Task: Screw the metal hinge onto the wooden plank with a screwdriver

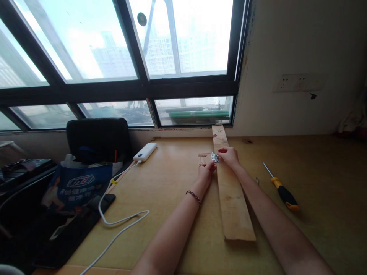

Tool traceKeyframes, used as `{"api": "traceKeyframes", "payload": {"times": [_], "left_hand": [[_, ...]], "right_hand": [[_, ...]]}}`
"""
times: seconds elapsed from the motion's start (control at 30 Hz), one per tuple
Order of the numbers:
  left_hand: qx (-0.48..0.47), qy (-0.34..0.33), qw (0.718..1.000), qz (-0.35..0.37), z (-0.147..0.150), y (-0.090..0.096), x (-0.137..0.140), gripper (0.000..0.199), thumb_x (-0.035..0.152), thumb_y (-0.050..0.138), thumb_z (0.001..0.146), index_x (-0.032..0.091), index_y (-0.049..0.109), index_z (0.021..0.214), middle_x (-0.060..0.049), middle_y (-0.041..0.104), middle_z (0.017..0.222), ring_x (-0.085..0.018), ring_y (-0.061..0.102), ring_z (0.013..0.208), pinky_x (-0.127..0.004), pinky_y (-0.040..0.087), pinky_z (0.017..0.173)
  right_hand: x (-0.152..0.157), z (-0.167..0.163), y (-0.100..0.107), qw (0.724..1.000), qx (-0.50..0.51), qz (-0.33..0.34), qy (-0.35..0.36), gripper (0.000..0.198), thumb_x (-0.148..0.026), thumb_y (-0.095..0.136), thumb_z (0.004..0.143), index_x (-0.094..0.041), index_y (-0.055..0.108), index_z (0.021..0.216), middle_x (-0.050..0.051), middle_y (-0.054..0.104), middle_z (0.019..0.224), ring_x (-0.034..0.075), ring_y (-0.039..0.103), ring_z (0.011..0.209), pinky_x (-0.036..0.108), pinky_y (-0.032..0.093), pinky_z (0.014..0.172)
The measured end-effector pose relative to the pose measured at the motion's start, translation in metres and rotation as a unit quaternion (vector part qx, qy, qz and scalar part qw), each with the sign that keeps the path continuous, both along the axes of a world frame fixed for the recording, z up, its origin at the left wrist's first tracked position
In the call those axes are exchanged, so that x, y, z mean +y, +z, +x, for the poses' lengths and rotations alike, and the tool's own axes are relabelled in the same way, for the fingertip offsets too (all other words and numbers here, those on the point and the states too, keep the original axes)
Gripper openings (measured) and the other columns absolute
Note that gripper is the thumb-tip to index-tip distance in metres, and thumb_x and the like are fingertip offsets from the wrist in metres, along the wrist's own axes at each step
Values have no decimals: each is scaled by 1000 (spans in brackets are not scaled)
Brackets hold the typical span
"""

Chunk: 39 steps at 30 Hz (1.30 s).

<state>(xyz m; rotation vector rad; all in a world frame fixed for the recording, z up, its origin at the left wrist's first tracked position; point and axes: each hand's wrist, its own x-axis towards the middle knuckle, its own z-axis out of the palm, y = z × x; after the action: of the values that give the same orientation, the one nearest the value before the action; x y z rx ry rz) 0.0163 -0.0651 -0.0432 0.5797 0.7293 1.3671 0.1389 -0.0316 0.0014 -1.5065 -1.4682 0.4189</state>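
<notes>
A long wooden plank (pixel 233 202) lies lengthwise on the table, its far end near the window sill. A small metal hinge (pixel 215 157) sits at the plank's left edge, beside a short wood piece (pixel 204 156) that is partly covered by fingers. My left hand (pixel 205 173) is closed, with its fingertips pinching the hinge's lower side. Over the plank, my right hand (pixel 229 156) has its fingers pinched together just right of the hinge; what they hold is too small to tell. To the right lies a screwdriver (pixel 282 191) with a yellow and black handle, near a small screw (pixel 257 180).
A white power bank (pixel 145 152) with a white cable (pixel 126 228) lies on the table's left side. Past the left edge stand a black chair (pixel 99 133) and a blue bag (pixel 77 187). The window and a wall with sockets (pixel 299 83) bound the far side.
</notes>
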Motion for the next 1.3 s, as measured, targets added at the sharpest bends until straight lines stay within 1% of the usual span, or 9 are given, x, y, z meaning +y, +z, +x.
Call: {"api": "traceKeyframes", "payload": {"times": [0.17,0.3,0.4,0.5,0.63,0.83,1.03,1.17,1.3], "left_hand": [[5,-2,1000,-1,0,1,-1,22,17,73,54,9,61,71,-3,62,66,-7,54,53,-19,44,55],[0,-4,1000,5,-1,-3,2,24,18,73,55,10,61,74,-3,63,68,-7,55,54,-19,44,54],[1,-4,1000,-4,-1,-4,3,25,17,73,55,10,61,75,-3,63,68,-7,55,53,-19,44,53],[-2,-8,1000,-1,-1,-4,3,24,17,73,55,10,61,75,-3,63,67,-7,55,54,-19,45,54],[-3,-10,1000,-6,-1,-4,4,23,17,74,55,9,61,72,-3,62,65,-7,55,54,-19,45,56],[-7,-13,1000,-10,0,-8,7,26,18,74,54,8,60,74,-4,63,67,-9,57,55,-21,46,57],[-9,-19,1000,-16,0,-8,8,25,17,72,56,8,60,76,-5,64,66,-9,57,54,-21,46,57],[-52,-36,998,-12,0,-5,6,23,14,71,59,10,60,79,-3,64,69,-9,57,55,-21,46,58],[-90,-40,995,-16,-1,-2,2,17,12,67,63,11,60,79,-3,64,73,-6,55,54,-17,46,55]], "right_hand": [[-2,2,0,1000,-18,19,-6,16,-24,62,60,-19,70,73,3,69,68,16,63,66,25,47,65],[-7,1,-3,999,-18,43,17,17,-23,60,63,-19,69,76,2,68,69,15,62,65,24,46,63],[-13,-2,-2,996,-53,65,24,16,-24,59,65,-20,68,77,1,67,67,14,60,61,23,45,59],[-15,-4,0,990,-109,84,31,14,-23,58,67,-20,68,76,2,67,69,14,58,61,24,43,61],[-13,-4,-2,988,-137,67,11,11,-24,61,67,-20,69,73,3,68,70,15,59,65,24,42,62],[-7,0,-8,992,-124,31,-14,12,-33,66,64,-21,69,67,0,67,69,13,59,64,21,40,58],[-6,0,-8,994,-106,28,-12,13,-34,67,62,-22,69,64,-1,67,67,13,58,61,21,38,55],[-7,0,-8,994,-101,30,-9,12,-33,67,62,-21,69,64,-1,67,67,13,58,61,21,39,55],[-7,1,-6,996,-91,19,5,13,-33,66,64,-21,69,67,0,68,68,13,59,62,21,41,57]]}}
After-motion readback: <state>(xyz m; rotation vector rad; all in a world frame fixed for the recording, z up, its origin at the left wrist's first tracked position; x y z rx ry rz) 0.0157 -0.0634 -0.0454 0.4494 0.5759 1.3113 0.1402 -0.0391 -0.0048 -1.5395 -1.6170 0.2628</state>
